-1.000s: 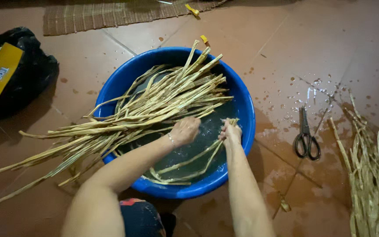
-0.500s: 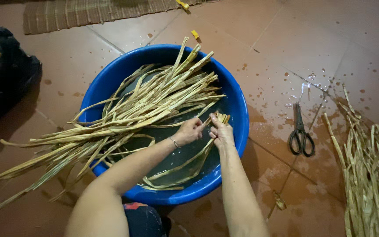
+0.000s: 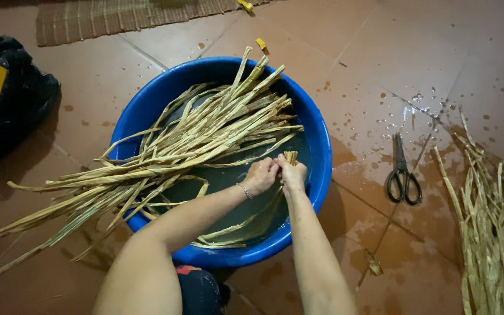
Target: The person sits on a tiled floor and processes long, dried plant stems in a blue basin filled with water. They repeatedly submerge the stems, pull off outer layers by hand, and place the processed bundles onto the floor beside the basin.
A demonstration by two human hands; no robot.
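Note:
A round blue basin [image 3: 321, 156] of dark water stands on the tiled floor. A long bundle of dried straw-coloured strips [image 3: 164, 157] lies across it, trailing over the left rim onto the floor. My left hand [image 3: 260, 175] and my right hand [image 3: 292, 174] meet over the water at the basin's right side. Both pinch the end of one wet strip [image 3: 290, 156], which curves down into the water toward the near rim. A thin bracelet sits on my left wrist.
Black-handled scissors [image 3: 402, 175] lie on the wet tiles right of the basin. A pile of more dried strips [image 3: 497, 233] lies at the far right. A black bag with a yellow package [image 3: 7, 99] sits at left. A woven mat [image 3: 118, 17] lies at the top.
My two hands have drawn together from slightly apart, and now both grip the strip's end. The view has shifted, so the basin sits further right in frame.

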